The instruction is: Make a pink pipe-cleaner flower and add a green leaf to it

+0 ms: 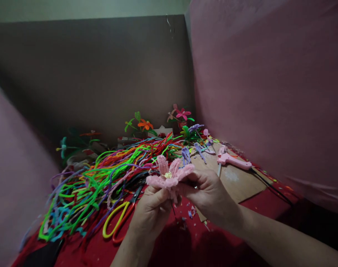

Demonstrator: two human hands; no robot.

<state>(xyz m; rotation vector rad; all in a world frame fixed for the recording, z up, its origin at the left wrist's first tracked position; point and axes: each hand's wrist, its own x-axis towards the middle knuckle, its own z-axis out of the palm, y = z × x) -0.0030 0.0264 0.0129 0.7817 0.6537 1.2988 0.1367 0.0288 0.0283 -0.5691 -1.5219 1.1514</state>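
My left hand [150,211] and my right hand [206,193] meet over the red cloth, both closed around a pink pipe-cleaner flower [170,174] with a pale yellow centre. The left hand's fingers pinch it from below at the stem. On the right side, my right hand's fingers grip a petal. The flower's petals spread upward above my knuckles.
A big heap of coloured pipe cleaners [102,178] lies to the left. Yellow-and-orange-handled scissors [121,217] rest beside my left hand. A pink glue gun [232,160] sits on a brown board [241,183] at right. Finished flowers [182,115] stand at the back. Pink walls close in both sides.
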